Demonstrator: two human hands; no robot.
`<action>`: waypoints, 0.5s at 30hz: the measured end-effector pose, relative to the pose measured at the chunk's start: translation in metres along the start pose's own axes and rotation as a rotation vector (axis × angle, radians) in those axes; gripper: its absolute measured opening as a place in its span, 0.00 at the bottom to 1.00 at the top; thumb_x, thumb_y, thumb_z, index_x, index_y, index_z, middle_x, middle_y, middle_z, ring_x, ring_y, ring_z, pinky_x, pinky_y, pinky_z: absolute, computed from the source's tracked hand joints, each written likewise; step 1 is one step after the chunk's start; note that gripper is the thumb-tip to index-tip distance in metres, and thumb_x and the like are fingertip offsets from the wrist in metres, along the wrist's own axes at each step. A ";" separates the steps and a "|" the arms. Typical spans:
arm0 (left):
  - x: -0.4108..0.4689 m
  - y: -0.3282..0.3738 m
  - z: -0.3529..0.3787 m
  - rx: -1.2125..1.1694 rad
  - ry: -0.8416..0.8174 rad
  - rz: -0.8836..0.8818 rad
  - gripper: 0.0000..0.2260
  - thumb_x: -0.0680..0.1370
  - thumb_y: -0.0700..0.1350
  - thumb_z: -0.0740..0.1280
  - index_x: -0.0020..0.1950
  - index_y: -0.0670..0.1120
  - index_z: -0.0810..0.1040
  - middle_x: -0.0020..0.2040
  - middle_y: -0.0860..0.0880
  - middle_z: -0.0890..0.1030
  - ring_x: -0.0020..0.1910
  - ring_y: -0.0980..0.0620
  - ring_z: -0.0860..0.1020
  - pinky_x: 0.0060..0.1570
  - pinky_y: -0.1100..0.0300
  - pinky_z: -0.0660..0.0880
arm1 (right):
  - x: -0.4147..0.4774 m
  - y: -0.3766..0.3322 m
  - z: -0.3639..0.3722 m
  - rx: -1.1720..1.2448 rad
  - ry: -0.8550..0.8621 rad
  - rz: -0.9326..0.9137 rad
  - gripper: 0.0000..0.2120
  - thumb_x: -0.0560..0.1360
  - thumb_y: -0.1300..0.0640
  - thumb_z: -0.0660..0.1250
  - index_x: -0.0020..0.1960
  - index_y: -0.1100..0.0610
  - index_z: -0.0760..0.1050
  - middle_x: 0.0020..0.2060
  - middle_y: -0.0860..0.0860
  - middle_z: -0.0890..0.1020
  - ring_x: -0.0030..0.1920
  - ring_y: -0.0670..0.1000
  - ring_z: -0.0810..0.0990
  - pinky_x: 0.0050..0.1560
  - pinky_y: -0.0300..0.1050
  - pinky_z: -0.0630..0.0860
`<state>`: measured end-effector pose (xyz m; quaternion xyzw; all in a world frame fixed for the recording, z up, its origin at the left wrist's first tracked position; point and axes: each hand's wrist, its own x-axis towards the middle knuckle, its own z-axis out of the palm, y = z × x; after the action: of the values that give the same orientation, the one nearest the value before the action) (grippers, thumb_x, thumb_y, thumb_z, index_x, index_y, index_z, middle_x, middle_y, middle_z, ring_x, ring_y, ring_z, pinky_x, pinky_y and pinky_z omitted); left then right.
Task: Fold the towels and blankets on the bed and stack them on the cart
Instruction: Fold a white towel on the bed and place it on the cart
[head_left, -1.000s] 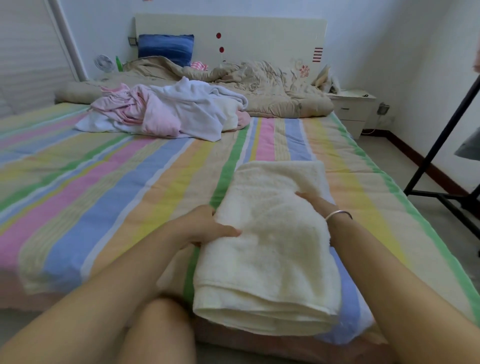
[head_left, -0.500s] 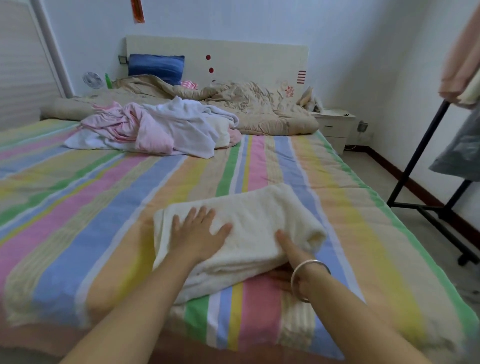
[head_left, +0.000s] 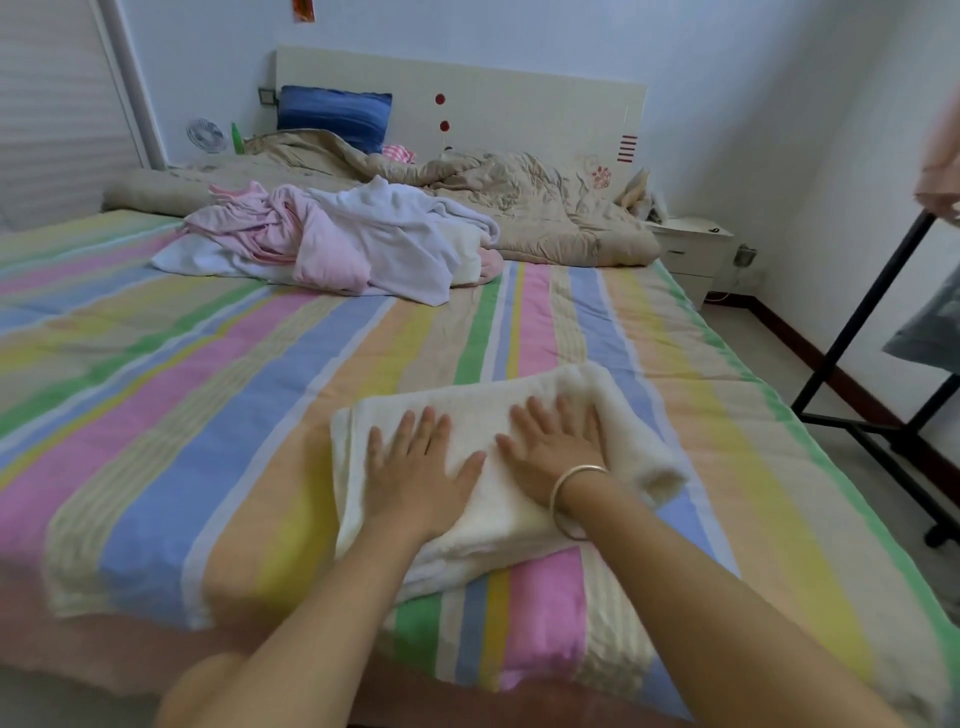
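The striped bed (head_left: 208, 364) fills the view. A rumpled beige quilt (head_left: 545, 218) lies across its head at 12 o'clock, with a loose heap of pink and white cloths (head_left: 363, 244) at 11 o'clock just before it. A cream folded towel (head_left: 493, 522) lies near the foot edge, around 6 o'clock, its right end perhaps bunched, though blur hides this. The left hand (head_left: 415, 473) and right hand (head_left: 550, 452) press flat on it side by side, fingers straight and spread, gripping nothing. A bracelet (head_left: 571, 493) circles the right wrist.
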<state>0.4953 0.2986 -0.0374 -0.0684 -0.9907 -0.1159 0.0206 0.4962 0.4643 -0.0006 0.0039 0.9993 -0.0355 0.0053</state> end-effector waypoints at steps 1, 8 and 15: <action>-0.002 0.001 0.002 0.004 0.009 0.006 0.36 0.77 0.70 0.41 0.80 0.53 0.45 0.80 0.55 0.42 0.78 0.55 0.39 0.74 0.44 0.35 | 0.003 0.012 0.007 0.036 -0.052 0.043 0.31 0.79 0.36 0.42 0.79 0.45 0.45 0.78 0.46 0.44 0.77 0.53 0.36 0.73 0.59 0.30; -0.004 -0.001 0.007 -0.011 0.036 0.011 0.35 0.77 0.69 0.41 0.80 0.53 0.45 0.80 0.56 0.41 0.78 0.56 0.38 0.74 0.45 0.33 | 0.005 0.041 0.004 0.033 0.079 0.341 0.33 0.78 0.34 0.41 0.78 0.46 0.42 0.78 0.49 0.41 0.76 0.64 0.39 0.72 0.64 0.35; -0.026 -0.007 -0.014 -0.415 0.511 -0.132 0.24 0.80 0.45 0.61 0.76 0.47 0.62 0.80 0.50 0.52 0.76 0.48 0.56 0.74 0.50 0.57 | 0.005 0.064 0.011 0.367 -0.023 0.352 0.28 0.80 0.39 0.44 0.78 0.42 0.43 0.78 0.45 0.43 0.76 0.61 0.53 0.73 0.62 0.52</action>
<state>0.5207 0.2850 -0.0267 0.0243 -0.9110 -0.3298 0.2464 0.4919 0.5275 -0.0159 0.1785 0.9599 -0.2151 0.0222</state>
